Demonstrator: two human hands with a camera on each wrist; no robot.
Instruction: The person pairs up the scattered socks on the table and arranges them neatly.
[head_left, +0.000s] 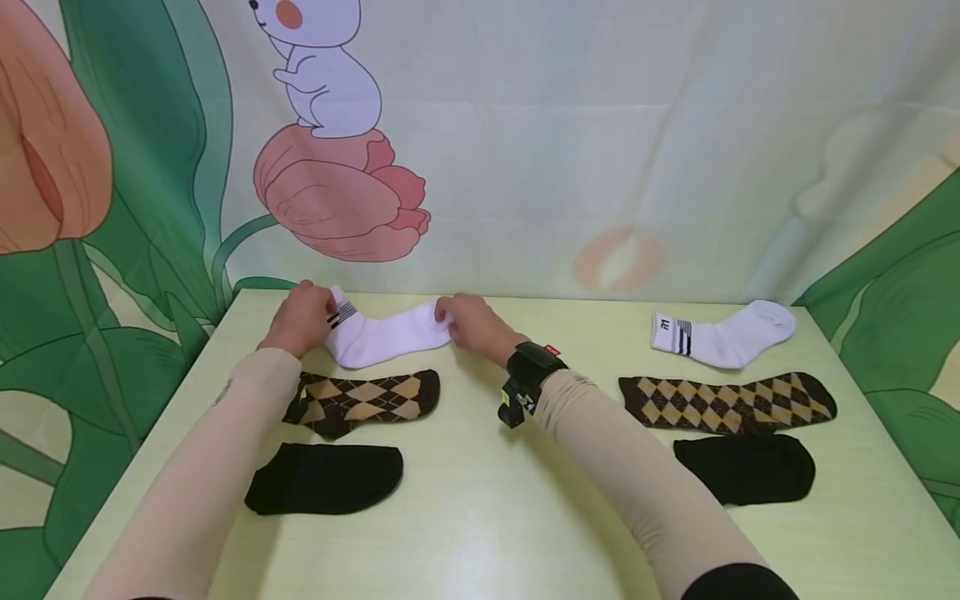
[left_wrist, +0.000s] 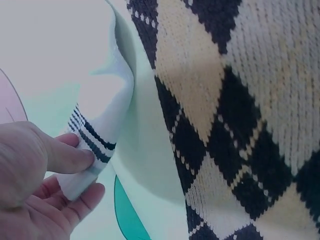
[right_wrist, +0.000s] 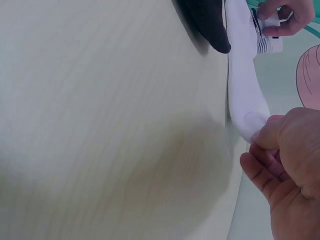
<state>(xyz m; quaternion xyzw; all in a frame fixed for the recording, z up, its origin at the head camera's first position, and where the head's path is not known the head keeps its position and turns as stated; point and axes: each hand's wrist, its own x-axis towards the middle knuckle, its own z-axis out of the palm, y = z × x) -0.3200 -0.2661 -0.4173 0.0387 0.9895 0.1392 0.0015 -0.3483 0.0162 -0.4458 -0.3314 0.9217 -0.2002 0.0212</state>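
A white ankle sock point(head_left: 386, 335) with dark stripes at its cuff lies stretched between my two hands at the table's far left. My left hand point(head_left: 302, 318) pinches the striped cuff; in the left wrist view the thumb lies over the stripes with the fingers point(left_wrist: 90, 197) beneath. With thumb and fingertips, my right hand point(head_left: 480, 327) pinches the toe end, seen close up in the right wrist view. Just nearer than this sock lies a brown and tan argyle sock point(head_left: 375, 398), its left end partly behind my left forearm. A black sock point(head_left: 326, 478) lies nearer still.
On the table's right side lie another white striped sock point(head_left: 723, 333), another argyle sock point(head_left: 727, 403) and another black sock point(head_left: 750, 468), the last partly overlapped by my right sleeve. A printed curtain point(head_left: 525, 167) hangs behind the table's far edge point(head_left: 562, 302).
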